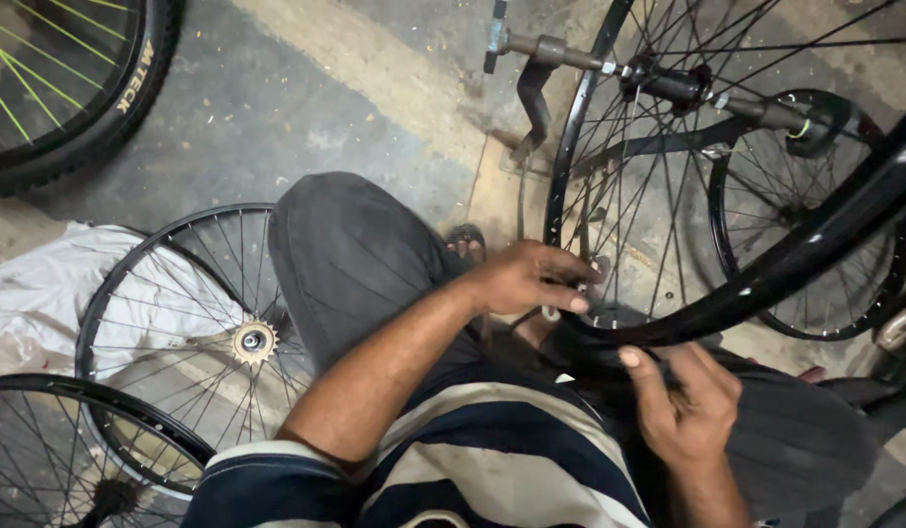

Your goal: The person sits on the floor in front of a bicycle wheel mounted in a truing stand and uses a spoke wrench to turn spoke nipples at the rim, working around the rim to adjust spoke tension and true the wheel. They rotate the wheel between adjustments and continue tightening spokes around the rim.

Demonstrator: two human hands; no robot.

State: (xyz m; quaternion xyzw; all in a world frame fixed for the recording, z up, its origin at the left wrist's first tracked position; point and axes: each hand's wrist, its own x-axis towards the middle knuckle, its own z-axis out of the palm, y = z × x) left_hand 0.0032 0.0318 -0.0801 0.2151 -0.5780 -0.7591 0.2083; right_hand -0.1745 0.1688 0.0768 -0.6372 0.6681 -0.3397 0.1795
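- The black spoked bicycle wheel rim (766,279) stands upright on edge over the person's lap, its silver axle (658,78) pointing across the view from upper left to right.
- The left hand (531,279) grips the rim's lower edge, fingers curled among the spokes.
- The right hand (683,396), just below the rim, pinches its underside with thumb raised.
- Left of the rim, beyond the grey-trousered knee (350,249), a second spoked wheel with a brass-coloured sprocket (254,341) lies flat on white cloth (42,288).
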